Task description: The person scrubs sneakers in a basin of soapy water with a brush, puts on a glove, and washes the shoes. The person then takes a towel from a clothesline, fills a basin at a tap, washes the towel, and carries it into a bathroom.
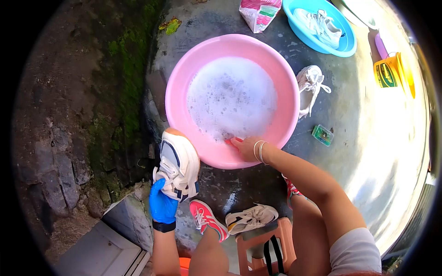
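In a blue glove, my left hand [163,202] grips a white shoe with dark blue patches [177,163] by its opening, left of the basin's near rim. The large pink basin [179,101] holds water covered in white foam [230,96]. Bare, with two bracelets at the wrist, my right hand [246,148] is at the basin's near inner wall, closed around a red object [234,141] that dips partly into the foam; most of that object is hidden.
A white shoe [309,89] and a green box [322,135] lie right of the basin. Behind are a blue basin [294,25] with white shoes and a pink bag [260,14]. A yellow bucket [396,73] stands far right. Nearby are another shoe [251,218] and a stool [287,239].
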Available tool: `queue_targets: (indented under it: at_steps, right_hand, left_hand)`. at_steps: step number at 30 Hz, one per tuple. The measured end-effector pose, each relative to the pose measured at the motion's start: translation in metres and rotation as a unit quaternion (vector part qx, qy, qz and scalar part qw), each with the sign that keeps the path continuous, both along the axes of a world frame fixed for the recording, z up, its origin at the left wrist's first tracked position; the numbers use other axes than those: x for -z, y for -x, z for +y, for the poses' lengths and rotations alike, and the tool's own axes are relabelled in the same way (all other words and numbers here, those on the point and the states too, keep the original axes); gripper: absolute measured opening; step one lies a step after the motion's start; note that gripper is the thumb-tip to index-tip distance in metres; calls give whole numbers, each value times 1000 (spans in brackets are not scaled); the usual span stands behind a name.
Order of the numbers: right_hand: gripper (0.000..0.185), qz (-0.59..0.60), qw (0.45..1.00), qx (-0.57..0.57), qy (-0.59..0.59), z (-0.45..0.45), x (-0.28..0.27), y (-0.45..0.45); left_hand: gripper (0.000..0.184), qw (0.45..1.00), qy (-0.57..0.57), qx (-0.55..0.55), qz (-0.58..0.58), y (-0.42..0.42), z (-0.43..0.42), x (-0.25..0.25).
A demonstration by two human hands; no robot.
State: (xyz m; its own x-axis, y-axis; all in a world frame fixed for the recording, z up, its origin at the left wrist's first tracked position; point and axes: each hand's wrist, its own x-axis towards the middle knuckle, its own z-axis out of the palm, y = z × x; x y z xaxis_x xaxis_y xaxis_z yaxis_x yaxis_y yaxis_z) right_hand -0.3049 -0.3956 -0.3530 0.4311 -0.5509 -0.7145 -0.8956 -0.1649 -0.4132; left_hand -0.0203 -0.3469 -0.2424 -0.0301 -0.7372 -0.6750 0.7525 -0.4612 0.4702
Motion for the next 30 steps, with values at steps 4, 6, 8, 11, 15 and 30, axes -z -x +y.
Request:
queue_targets:
  at_steps: [4,6,8,11,15,30]
  right_hand:
    - [36,-4,1000,17,-17,10,-8,-4]
    - [36,-44,998,36,-31,8,-21,-1]
    - [39,-97,988,122,4,8,-12,8]
    - [49,-119,932,322,118,5,26,27]
    - [45,-71,840,487,229,-38,41,35]
    - [41,-191,911,283,232,-53,-51,-40]
  left_hand:
    - [32,925,11,81,371,22,-26,44]
    - [27,983,-81,53,158,56,-51,40]
    - [33,995,-52,32,81,81,-71,60]
    - [35,994,-58,32,91,96,-85,76]
    - [34,995,-68,36,62,95,-91,76]
    - [45,995,2,34,91,106,-79,54]
